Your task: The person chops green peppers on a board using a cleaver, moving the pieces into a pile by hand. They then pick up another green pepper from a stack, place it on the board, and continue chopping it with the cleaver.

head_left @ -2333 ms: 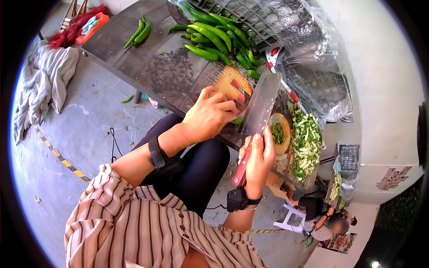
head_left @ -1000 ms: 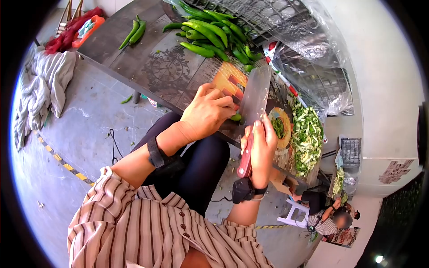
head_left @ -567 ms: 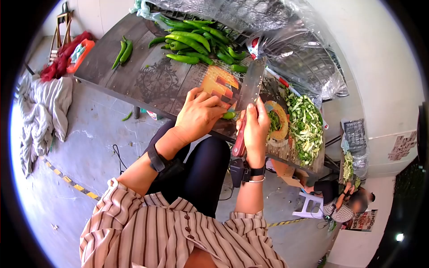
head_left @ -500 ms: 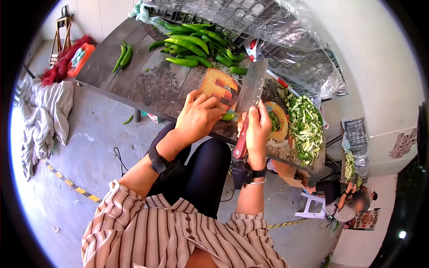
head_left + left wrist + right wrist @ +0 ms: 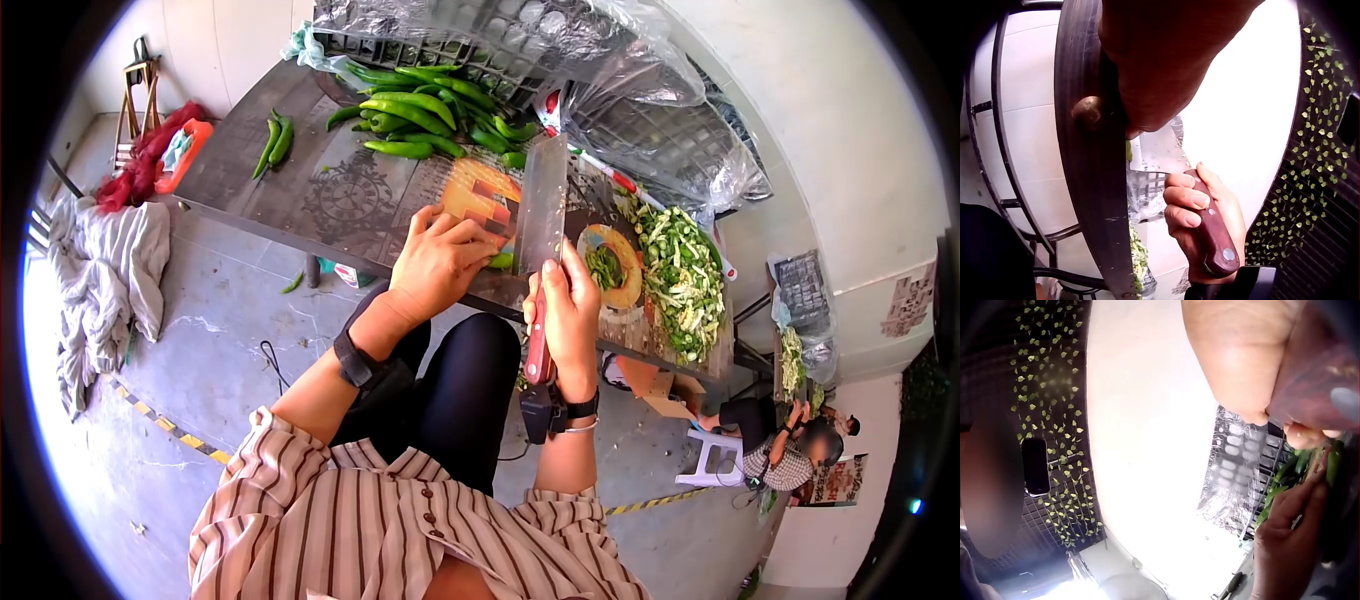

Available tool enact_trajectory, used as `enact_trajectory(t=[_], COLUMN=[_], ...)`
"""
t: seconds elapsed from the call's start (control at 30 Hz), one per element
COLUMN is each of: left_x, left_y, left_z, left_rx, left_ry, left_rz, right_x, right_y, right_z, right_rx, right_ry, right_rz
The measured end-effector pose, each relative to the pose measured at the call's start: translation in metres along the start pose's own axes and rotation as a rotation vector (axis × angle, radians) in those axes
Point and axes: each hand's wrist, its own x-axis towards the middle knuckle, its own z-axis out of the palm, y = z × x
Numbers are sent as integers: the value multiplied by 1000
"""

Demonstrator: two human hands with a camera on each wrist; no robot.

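Observation:
My right hand (image 5: pixel 565 320) grips the red-brown wooden handle (image 5: pixel 1213 240) of a cleaver (image 5: pixel 541 205), its broad blade standing over the table. Opposite it, my left hand (image 5: pixel 440 262) holds a green chili pepper (image 5: pixel 501 260) down near the table's front edge with bent fingers. Only the pepper's end shows, between the fingertips and the blade; the hand hides the rest. In the right wrist view, the left hand (image 5: pixel 1291 531) lies along a pepper (image 5: pixel 1334 465). Sliced green pepper (image 5: pixel 605 268) lies just right of the cleaver.
Whole green peppers (image 5: pixel 415 110) are heaped at the back, with two more peppers (image 5: pixel 274 143) at the left. A large pile of chopped pepper (image 5: pixel 682 280) covers the right end of the table (image 5: pixel 250 205). Plastic-covered crates (image 5: pixel 640 120) stand behind. Another person (image 5: pixel 790 450) sits far right.
The head view has shifted. The cleaver blade has come closer to my left fingertips, and less of the pepper's end shows. Both hands keep their holds.

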Motion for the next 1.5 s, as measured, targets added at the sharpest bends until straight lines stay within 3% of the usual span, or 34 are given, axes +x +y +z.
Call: enact_trajectory(t=[0.2,0.63,1.03,1.27,1.5], left_x=[0,-2,3,17,26], left_y=[1,0,9,25,22], left_z=[-1,1,-6,7,14], left_rx=[-6,21,90,199,167], left_ry=[4,24,-10,-182,-183], left_rz=[8,-37,-9,152,195], right_x=[7,23,-26,-65,-111], right_y=[4,10,-7,-10,-9], right_z=[3,3,-17,-43,-75], right_rx=[14,-23,213,268,326], right_ry=[-44,62,112,223,454], right_rz=[74,-25,-71,-116,-80])
